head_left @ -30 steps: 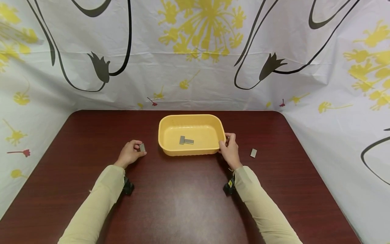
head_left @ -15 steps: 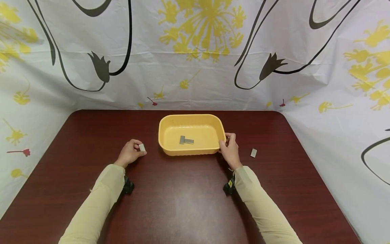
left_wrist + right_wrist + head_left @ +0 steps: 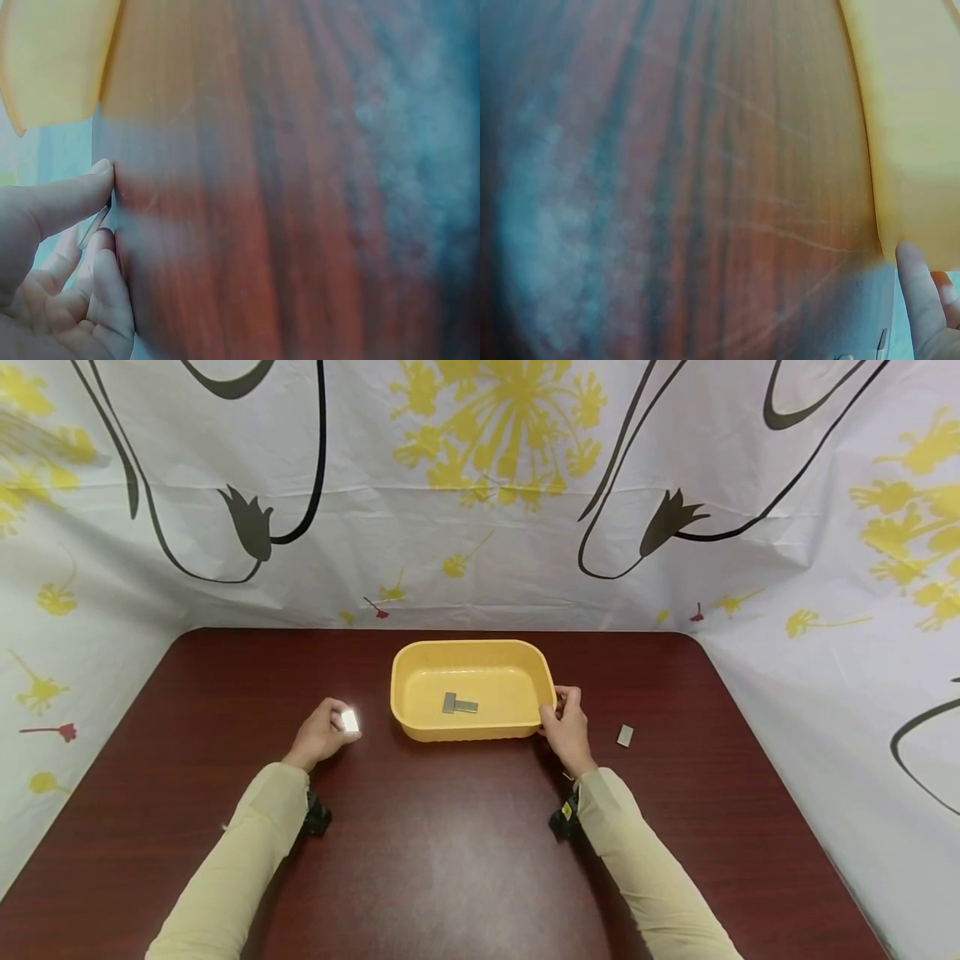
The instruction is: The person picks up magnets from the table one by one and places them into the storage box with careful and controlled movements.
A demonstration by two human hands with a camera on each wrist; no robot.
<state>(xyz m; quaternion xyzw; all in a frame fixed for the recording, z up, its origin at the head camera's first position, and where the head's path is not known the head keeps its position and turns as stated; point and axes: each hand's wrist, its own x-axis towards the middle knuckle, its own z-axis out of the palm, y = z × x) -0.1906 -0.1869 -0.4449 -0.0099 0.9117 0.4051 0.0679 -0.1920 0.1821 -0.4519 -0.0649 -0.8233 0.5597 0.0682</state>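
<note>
Left of the yellow plastic tub, my left hand pinches a small flat rectangular metal piece whose face glares white. In the left wrist view that piece shows edge-on between thumb and fingers, close to the tabletop. My right hand grips the tub's right front corner, the thumb on the near side; most of its fingers are hidden behind the wall. Inside the tub lie two similar grey pieces, one crosswise and one lengthwise, touching or nearly so. Another grey piece rests on the table to the right.
All of this stands on a dark red-brown wooden table with rounded far corners. A white cloth with yellow and grey flower prints hangs behind and at both sides. Each wrist carries a small black camera.
The piece in my left hand has tilted, its face going from grey to bright white. That hand has risen very slightly. My right hand and the tub keep their places.
</note>
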